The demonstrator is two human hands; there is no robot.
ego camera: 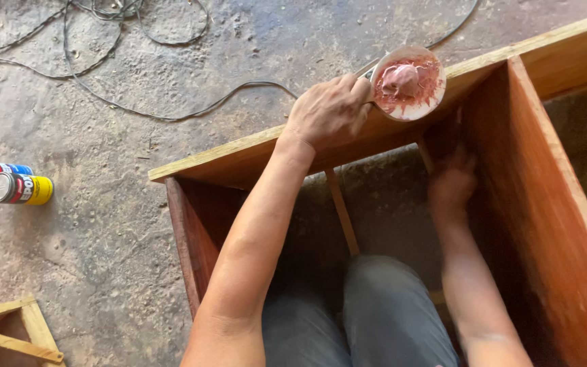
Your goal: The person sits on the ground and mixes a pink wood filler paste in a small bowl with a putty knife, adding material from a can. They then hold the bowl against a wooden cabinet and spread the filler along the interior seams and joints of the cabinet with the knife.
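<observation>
Holding a small white dish (409, 83) of pinkish-red filler, your left hand (327, 109) grips it by the rim, right over the top edge of the wooden box (538, 177). Your right hand (451, 185) is down inside the box, pressed into the shadowed far corner; I cannot tell whether its fingers are curled or flat, or whether they hold anything.

The dish sits tilted out past the box edge with only fingertips on it, so a slip of the grip could tip filler onto the box wall or down onto your knees (382, 306), which are just inside the box below it. Working in shadow, you could also smear filler beyond the joint.

A thin slat (342, 211) stands inside the box between your arms and crowds the right hand. Left of the box, two cans (9, 183) lie on the concrete floor (103, 224). Beyond the box, cables (137, 102) trail loose.
</observation>
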